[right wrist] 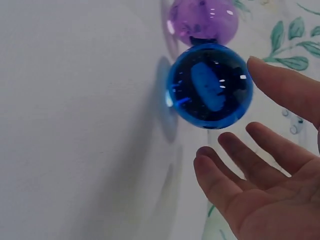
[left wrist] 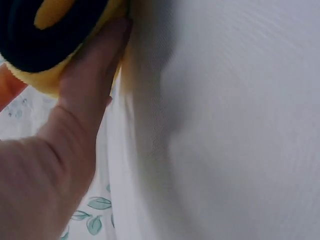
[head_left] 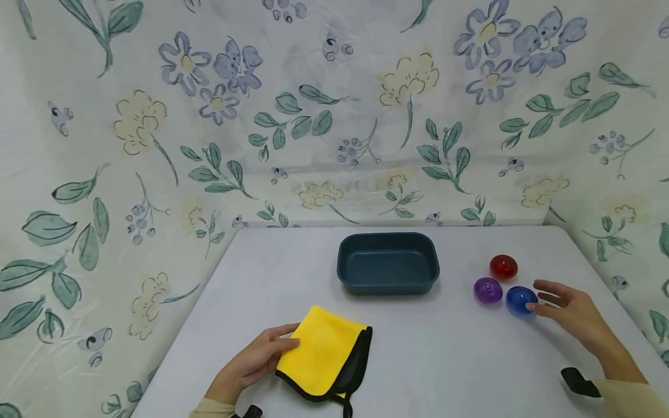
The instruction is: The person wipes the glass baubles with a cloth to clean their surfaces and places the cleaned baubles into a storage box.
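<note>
My left hand [head_left: 257, 361] pinches the left edge of a folded yellow cloth [head_left: 323, 348] with black trim and a black loop. In the left wrist view the thumb lies along the cloth's rolled side. At the right, my right hand [head_left: 577, 318] reaches to a glossy blue ball [head_left: 517, 302], fingers spread and loosely bent. The right wrist view has its thumb tip right beside the blue ball [right wrist: 210, 87]; whether they touch I cannot tell. Close to it sit a purple ball [head_left: 488, 291] and a red ball [head_left: 503, 267].
A dark teal rectangular tray [head_left: 388, 288] stands at the back middle of the white table [head_left: 434, 360]. Flower-patterned cloth [head_left: 366, 116] hangs behind the table and along both sides. Black straps or mounts show at both wrists.
</note>
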`<action>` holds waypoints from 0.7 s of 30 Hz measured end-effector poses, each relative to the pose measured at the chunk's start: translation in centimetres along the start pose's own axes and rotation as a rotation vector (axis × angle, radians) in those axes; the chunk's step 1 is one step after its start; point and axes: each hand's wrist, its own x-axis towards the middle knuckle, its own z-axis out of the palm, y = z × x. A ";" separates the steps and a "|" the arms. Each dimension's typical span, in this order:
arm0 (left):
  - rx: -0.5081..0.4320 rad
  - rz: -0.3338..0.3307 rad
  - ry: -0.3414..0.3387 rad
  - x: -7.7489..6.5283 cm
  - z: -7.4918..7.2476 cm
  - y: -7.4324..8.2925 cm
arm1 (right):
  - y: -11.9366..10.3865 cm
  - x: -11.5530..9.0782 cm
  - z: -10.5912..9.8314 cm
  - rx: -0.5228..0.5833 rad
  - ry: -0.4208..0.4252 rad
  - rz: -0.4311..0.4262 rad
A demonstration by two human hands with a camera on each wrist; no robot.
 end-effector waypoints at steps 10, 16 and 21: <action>0.063 0.002 0.019 1.0 0.5 -0.3 | 0.7 1.2 0.6 -0.049 -0.043 -0.019; 0.015 0.006 0.007 1.1 0.9 -0.3 | 0.5 1.8 0.7 -0.068 -0.041 -0.023; -0.009 0.002 0.002 1.2 1.1 -0.2 | 0.6 1.9 0.7 -0.104 -0.015 -0.036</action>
